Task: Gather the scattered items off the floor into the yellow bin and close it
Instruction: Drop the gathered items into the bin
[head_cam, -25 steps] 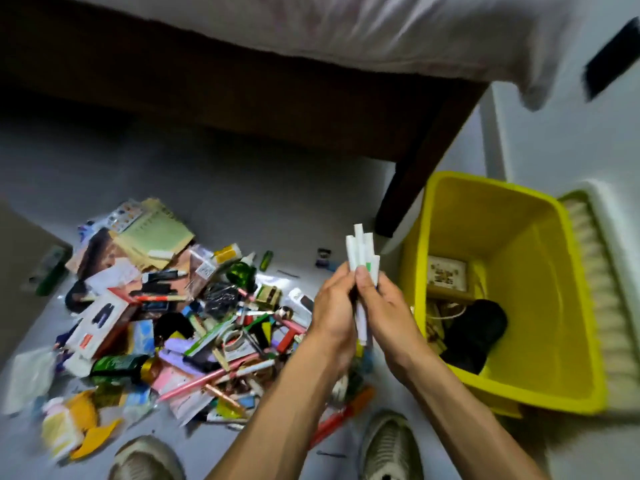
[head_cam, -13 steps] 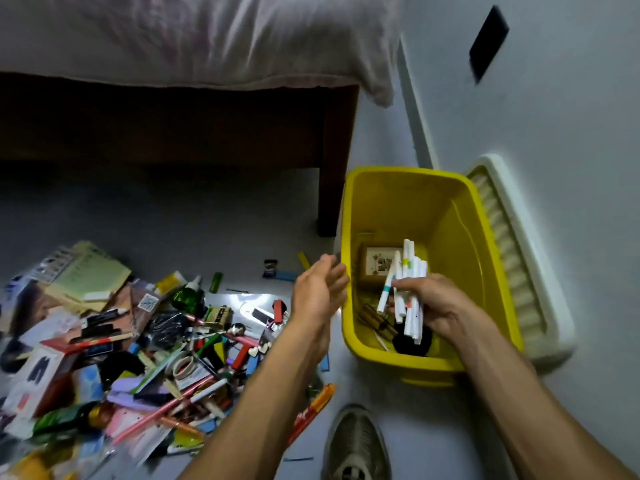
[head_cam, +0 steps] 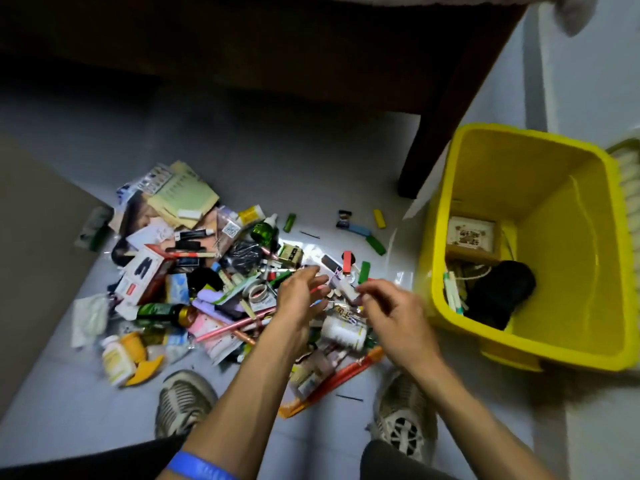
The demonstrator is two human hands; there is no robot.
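Observation:
The yellow bin (head_cam: 561, 244) stands open on the floor at the right. It holds a small box, a dark bundle and several white markers (head_cam: 452, 293) against its left wall. The scattered items (head_cam: 207, 271) lie in a dense heap left of the bin: cards, boxes, pens, bottles, lighters. My left hand (head_cam: 300, 293) hovers over the heap's right part with relaxed fingers and holds nothing. My right hand (head_cam: 391, 308) is beside it, between heap and bin, fingers loosely curled, fingertips close to a small white item (head_cam: 346, 289).
The bin's ribbed pale lid (head_cam: 628, 188) leans at the far right by the wall. A dark bed leg (head_cam: 433, 133) stands just behind the bin. My shoes (head_cam: 183, 400) (head_cam: 405, 417) are at the heap's near edge. A brown board (head_cam: 34, 244) lies at the left.
My right hand has let go of the white markers, which now lie in the bin, and has come back left over the heap. The view has swung back left and down.

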